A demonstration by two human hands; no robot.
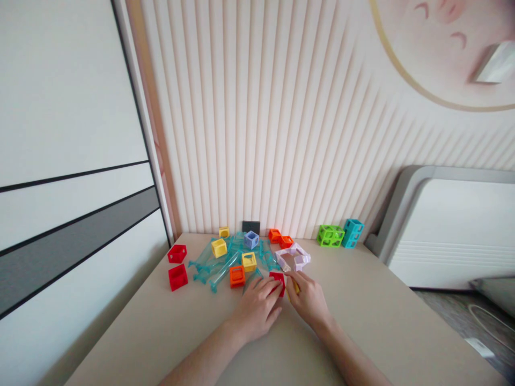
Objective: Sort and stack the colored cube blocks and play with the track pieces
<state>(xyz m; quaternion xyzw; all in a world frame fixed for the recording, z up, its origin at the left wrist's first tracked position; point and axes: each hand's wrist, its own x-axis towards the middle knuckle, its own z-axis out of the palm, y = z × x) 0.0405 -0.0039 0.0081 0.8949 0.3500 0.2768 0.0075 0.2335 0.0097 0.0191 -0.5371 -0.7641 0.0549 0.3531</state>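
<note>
My left hand [257, 308] lies on the beige table [362, 321] with its fingers curled round a red open cube [277, 280]. Touching the same spot from the right, my right hand [308, 297] pinches a small yellow piece [295, 287] beside the red cube. Just beyond my fingers lie an orange cube [237, 276], a yellow cube [249, 261], pale pink linked pieces [293, 257] and several clear teal track pieces [219, 265].
Two red cubes [177, 265] sit at the left. A green cube [330, 235] and a teal stacked cube [353, 232] stand at the back right against the ribbed wall. More cubes, yellow, blue and orange, lie by the wall. A grey-framed bed end [442, 225] adjoins the table's right.
</note>
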